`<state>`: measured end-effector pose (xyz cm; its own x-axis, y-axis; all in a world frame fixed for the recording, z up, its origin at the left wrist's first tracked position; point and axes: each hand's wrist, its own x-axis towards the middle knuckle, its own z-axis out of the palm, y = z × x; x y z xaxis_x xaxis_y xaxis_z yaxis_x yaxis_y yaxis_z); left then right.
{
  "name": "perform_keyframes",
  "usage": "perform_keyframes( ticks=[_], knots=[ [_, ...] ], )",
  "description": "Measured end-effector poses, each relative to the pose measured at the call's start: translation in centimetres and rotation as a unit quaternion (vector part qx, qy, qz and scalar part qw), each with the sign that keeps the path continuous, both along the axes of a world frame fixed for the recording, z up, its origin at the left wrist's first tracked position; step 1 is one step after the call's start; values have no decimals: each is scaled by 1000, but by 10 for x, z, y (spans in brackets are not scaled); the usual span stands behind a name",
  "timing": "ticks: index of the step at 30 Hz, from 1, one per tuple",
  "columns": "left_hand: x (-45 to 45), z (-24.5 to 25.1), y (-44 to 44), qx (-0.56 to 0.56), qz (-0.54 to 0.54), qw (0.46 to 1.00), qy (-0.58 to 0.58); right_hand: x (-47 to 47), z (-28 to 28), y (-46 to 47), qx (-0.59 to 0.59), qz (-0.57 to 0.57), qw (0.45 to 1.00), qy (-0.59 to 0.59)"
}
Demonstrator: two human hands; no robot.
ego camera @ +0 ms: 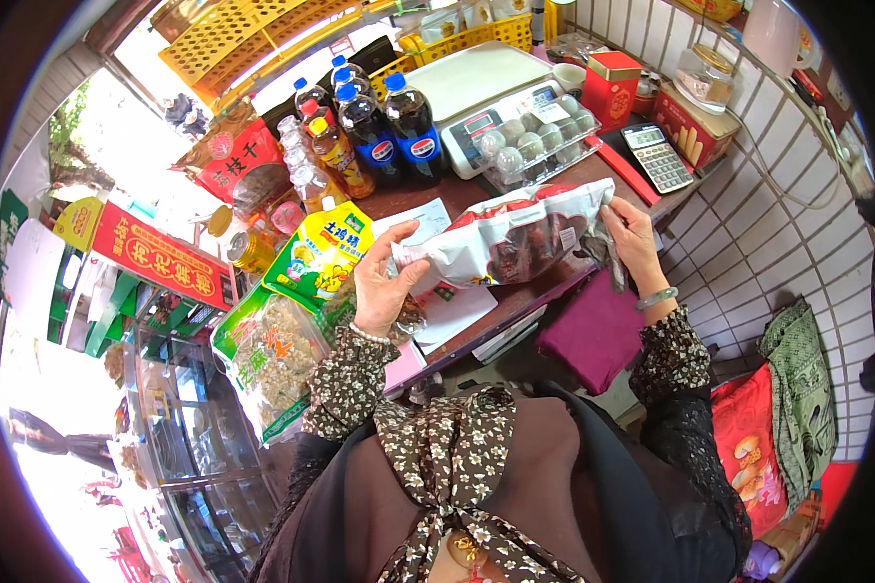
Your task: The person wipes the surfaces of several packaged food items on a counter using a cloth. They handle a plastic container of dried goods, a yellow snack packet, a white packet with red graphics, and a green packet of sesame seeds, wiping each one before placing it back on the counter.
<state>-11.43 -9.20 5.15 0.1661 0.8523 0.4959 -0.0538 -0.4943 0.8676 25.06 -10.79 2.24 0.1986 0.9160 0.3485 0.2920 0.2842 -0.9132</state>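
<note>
A long white and red plastic food bag (514, 237) with clear windows spans the space between my hands, above the front edge of the desk. Dark pieces show through its windows. My left hand (390, 280) grips the bag's left end between thumb and fingers. At the upper right corner, my right hand (631, 237) pinches the other end, with a crumpled grey cloth (604, 251) hanging beneath it. White papers (456, 317) lie on the desk under the bag. Close to my left hand are a green and yellow seasoning pouch (324, 251) and a bag of grain-like pieces (281, 350).
Several cola bottles (415, 131) stand at the back beside a digital scale (474, 131). A clear carton of eggs (539, 142) rests against the scale. A calculator (656, 157) and a red box (611, 87) are at the right. A purple bundle (590, 331) sits below the desk edge.
</note>
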Motion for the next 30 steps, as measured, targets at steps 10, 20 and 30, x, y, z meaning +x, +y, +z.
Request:
perform_keyframes(
  ticks=[10,20,30],
  knots=[
    [-6,-8,3,-117,92,976,-161,-8,28,5,50,-127,989,-58],
    [-13,2,-3,-147,105,960,-213,-13,43,15,43,15,998,43],
    [-20,-7,1,-162,95,961,-204,-4,36,23,59,1,997,-40]
  ],
)
